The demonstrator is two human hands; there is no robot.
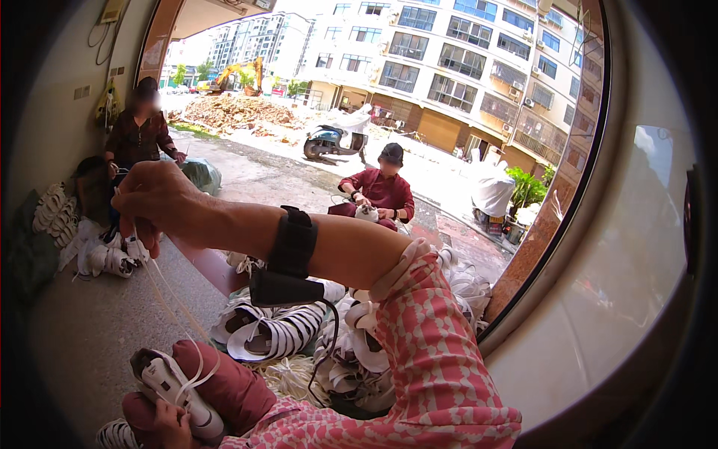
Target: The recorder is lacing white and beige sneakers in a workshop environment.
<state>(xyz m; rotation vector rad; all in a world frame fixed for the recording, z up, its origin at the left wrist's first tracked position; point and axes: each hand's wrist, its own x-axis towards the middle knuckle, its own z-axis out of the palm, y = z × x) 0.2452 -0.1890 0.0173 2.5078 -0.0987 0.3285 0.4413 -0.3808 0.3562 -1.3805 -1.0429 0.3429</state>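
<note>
A white sneaker [179,391] rests on my lap at the lower left, against the dark red cloth over my legs. My left hand [173,425] holds it, with fingers against its side. High above it, my right hand [166,200] is raised on an outstretched arm, fingers pinched on a white shoelace [173,303]. The lace runs down in two strands to the sneaker and loops beside it. A black strap with a small box [288,258] and a cable is on my right forearm, below a pink checked sleeve.
Several white shoes [280,329] and a heap of loose laces [288,376] lie on the floor ahead. More shoes [112,260] are piled at the left wall. One co-worker [138,135] sits at left; another [383,187] handles a shoe near the doorway. A scooter [325,142] stands outside.
</note>
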